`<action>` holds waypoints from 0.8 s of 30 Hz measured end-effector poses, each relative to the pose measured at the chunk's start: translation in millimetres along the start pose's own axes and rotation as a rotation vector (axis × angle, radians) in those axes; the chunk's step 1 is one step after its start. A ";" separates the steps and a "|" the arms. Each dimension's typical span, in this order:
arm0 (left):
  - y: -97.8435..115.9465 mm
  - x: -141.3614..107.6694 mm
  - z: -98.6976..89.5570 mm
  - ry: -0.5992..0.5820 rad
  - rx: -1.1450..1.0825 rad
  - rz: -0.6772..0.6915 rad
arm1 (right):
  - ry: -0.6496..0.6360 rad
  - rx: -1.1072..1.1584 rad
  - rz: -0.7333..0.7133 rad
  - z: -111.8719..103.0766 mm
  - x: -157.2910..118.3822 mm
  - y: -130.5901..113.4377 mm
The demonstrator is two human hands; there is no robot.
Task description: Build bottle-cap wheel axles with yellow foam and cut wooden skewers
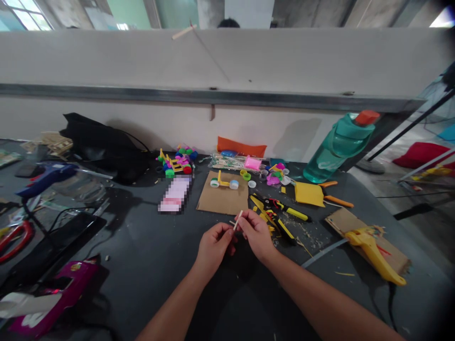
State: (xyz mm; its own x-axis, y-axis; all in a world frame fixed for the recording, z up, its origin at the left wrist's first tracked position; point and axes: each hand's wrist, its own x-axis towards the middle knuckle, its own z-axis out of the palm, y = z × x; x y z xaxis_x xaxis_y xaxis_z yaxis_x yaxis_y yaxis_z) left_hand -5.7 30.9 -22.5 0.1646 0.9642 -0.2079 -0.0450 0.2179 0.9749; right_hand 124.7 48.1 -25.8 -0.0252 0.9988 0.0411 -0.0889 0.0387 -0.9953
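Observation:
My left hand (212, 245) and my right hand (257, 235) meet above the dark table, fingers closed in a pinch. Between their fingertips is a short pale stick (239, 219), held by both hands and tilted upward. The tip of a second thin piece shows beside it; its other end is hidden by fingers. Just beyond my hands lies a cardboard square (222, 201). On it stands a small yellow frame (221, 180) with bottle-cap wheels. Yellow-and-black pliers (280, 225) lie right of my right hand, among shavings.
A yellow glue gun (373, 253) rests on cardboard at right, its cord hanging down. A teal bottle (337, 149) stands at the back right. A blurred phone-like rectangle (175, 194), colourful caps and clay lie farther back. At left are a black bag (103, 147) and a magenta device (59, 293).

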 end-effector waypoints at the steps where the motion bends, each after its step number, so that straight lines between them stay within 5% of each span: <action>1: -0.1 0.0 0.1 -0.001 0.000 -0.001 | 0.003 -0.007 0.000 0.0 0.1 0.3; 24: 2.5 0.8 2.2 0.011 0.051 0.013 | 0.096 -0.206 -0.175 -2.5 0.7 1.1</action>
State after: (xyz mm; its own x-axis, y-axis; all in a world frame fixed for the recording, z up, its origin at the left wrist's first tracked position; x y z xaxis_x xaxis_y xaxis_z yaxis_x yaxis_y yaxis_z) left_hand -3.5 31.9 -20.1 0.1539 0.9685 -0.1957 0.0036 0.1975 0.9803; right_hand 127.1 48.9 -27.0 0.0682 0.9741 0.2155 0.1213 0.2063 -0.9709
